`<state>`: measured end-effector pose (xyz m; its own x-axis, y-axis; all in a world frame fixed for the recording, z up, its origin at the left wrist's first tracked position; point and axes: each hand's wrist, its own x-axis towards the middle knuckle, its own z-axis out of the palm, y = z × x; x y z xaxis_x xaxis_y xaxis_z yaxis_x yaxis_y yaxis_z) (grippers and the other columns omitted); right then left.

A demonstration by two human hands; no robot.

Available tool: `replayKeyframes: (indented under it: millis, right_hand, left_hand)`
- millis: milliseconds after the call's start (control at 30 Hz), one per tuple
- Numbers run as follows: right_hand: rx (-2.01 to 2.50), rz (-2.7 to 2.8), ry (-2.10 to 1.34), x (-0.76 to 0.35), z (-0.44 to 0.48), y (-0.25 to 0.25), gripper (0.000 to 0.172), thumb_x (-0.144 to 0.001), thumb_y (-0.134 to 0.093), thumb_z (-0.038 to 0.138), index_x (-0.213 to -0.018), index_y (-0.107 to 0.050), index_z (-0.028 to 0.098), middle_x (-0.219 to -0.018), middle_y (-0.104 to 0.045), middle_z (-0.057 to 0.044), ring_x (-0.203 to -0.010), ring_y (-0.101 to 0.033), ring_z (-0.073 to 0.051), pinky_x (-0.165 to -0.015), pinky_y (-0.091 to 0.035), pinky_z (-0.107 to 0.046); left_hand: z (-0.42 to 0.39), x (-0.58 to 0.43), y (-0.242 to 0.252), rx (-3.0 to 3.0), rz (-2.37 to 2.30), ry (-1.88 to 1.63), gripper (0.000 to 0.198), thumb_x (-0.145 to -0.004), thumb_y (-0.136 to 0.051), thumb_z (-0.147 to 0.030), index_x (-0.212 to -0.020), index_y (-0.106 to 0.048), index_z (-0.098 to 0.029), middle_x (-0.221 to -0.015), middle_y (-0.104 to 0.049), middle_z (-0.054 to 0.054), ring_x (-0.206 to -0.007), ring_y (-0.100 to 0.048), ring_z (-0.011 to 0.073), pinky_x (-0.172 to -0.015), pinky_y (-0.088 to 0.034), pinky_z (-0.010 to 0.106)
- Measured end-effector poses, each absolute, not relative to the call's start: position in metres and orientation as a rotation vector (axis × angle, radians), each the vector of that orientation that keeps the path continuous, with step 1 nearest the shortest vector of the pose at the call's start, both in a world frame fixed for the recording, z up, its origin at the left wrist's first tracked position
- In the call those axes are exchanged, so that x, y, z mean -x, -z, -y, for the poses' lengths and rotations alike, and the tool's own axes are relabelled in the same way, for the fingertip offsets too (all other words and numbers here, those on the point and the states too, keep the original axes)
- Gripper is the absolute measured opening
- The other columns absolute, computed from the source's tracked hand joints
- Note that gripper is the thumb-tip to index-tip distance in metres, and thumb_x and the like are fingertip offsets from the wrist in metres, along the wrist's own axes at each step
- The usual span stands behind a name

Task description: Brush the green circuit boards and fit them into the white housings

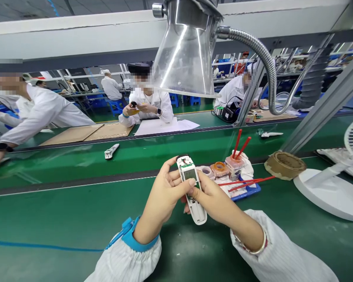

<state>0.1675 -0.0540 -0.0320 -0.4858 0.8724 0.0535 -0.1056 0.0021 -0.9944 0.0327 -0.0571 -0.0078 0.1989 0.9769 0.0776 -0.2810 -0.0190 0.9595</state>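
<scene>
White handheld device (198, 211): it is resting in both hands above the bench (61, 219), its top end pointing away and slightly left; its open face is showing a green circuit board (186, 166) and a small grey display (190, 175).
Left hand (166, 188): its thumb is pressing on the device beside the display, while its other fingers are curling around the far side and underneath, partly hiding from view.
Right hand (210, 192): its fingers are pinching the device's right edge, the thumb covering part of the board; what the tips are touching there is hard to make out.
Wrists: a blue strap (144, 241) is circling the left one, its cord running out of view at the left; a silver bangle (261, 247) is circling the right.
Blue tray (254, 190): it is sitting beyond the right hand, which is hiding its left part; red sticks (247, 182) are lying across it.
Tape roll (285, 162): it is lying right of the tray.
White fan (329, 196): the right edge is cutting it off.
Clear hood (185, 62): it is hanging overhead, the upper edge cutting off its top.
Co-worker opposite (151, 103): this person is holding a small, indistinct object.
Writing: any marks on the display are staying too small to read.
</scene>
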Motion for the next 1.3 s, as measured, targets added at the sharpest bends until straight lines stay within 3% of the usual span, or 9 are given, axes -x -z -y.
replayKeyframes:
  millis: [300, 467, 600, 800, 1100, 1300]
  right_hand:
    - [0.728, 1.410, -1.603, -0.161, 0.056, 0.036, 0.032, -0.087, -0.055, 0.043, -0.109, -0.043, 0.022, -0.078, -0.058, 0.001, -0.061, -0.062, -0.013, -0.055, -0.052, -0.024]
    - [0.717, 1.459, -1.546, -0.156, 0.053, 0.044, 0.030, -0.089, -0.050, 0.044, -0.107, -0.041, 0.022, -0.076, -0.055, 0.000, -0.056, -0.058, -0.012, -0.050, -0.048, -0.024]
    - [0.710, 1.469, -1.572, -0.158, 0.052, 0.049, 0.036, -0.088, -0.051, 0.048, -0.109, -0.039, 0.022, -0.081, -0.055, -0.002, -0.058, -0.057, -0.013, -0.053, -0.049, -0.027]
    - [0.639, 1.448, -1.658, -0.163, 0.054, 0.044, 0.043, -0.086, -0.055, 0.047, -0.117, -0.037, 0.025, -0.094, -0.055, -0.003, -0.067, -0.059, -0.013, -0.062, -0.051, -0.029]
    - [0.536, 1.387, -1.767, -0.166, 0.053, 0.041, 0.050, -0.083, -0.063, 0.028, -0.123, -0.034, 0.026, -0.098, -0.055, -0.002, -0.072, -0.061, -0.012, -0.067, -0.052, -0.027]
    - [0.467, 1.340, -1.906, -0.168, 0.052, 0.041, 0.075, -0.075, -0.069, 0.017, -0.133, -0.023, 0.029, -0.118, -0.050, -0.005, -0.086, -0.061, -0.013, -0.079, -0.053, -0.032]
  left_hand:
    - [0.060, -0.036, 0.008, -1.115, -0.872, -1.243, 0.061, -0.072, -0.070, -0.026, -0.122, -0.035, -0.022, -0.086, -0.066, 0.004, -0.041, -0.051, 0.0089, -0.027, -0.039, 0.018]
    - [0.059, -0.034, 0.010, -1.131, -0.907, -1.228, 0.063, -0.070, -0.071, -0.028, -0.123, -0.037, -0.022, -0.084, -0.066, 0.003, -0.042, -0.053, 0.0096, -0.028, -0.040, 0.018]
    - [0.061, -0.036, 0.013, -1.165, -0.959, -1.210, 0.064, -0.072, -0.069, -0.025, -0.128, -0.036, -0.021, -0.080, -0.067, 0.003, -0.044, -0.054, 0.0102, -0.031, -0.043, 0.019]
    - [0.067, -0.036, 0.009, -1.227, -0.972, -1.205, 0.058, -0.074, -0.067, -0.020, -0.125, -0.041, -0.022, -0.089, -0.068, 0.006, -0.066, -0.063, 0.0167, -0.038, -0.047, 0.017]
    - [0.062, -0.033, 0.008, -1.163, -0.914, -1.206, 0.065, -0.072, -0.070, -0.023, -0.128, -0.038, -0.023, -0.086, -0.067, 0.004, -0.049, -0.057, 0.0116, -0.031, -0.043, 0.018]
    - [0.058, -0.029, 0.004, -1.135, -0.923, -1.205, 0.067, -0.071, -0.070, -0.025, -0.129, -0.037, -0.022, -0.088, -0.067, 0.006, -0.045, -0.057, 0.0110, -0.029, -0.038, 0.016]
